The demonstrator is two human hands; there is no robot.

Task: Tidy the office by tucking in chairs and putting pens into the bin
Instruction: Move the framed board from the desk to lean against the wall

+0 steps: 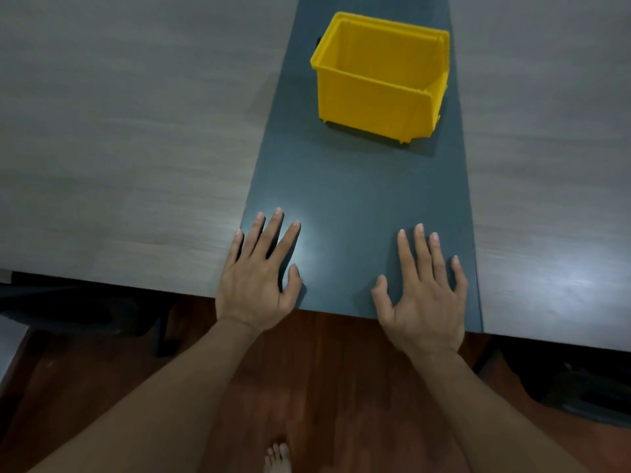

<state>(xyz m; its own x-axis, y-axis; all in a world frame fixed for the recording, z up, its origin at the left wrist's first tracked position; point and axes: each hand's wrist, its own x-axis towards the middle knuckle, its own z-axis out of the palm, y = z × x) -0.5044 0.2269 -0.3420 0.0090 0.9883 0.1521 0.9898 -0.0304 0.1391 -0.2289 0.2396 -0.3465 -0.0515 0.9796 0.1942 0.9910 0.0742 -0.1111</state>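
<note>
A yellow plastic bin (372, 97) stands upright on the dark grey centre strip (341, 186) of the table, beyond my hands. What lies inside it is hidden by its walls. My left hand (256, 278) rests flat on the strip's near edge with fingers spread, holding nothing. My right hand (423, 291) lies flat beside it, also spread and holding nothing. No pen shows in view.
Light wood-grain tabletops (119, 148) flank the strip on both sides. Dark chairs sit under the table at the left (85, 312) and right (580, 387). Below is a reddish wooden floor (324, 387) with my bare foot (278, 459).
</note>
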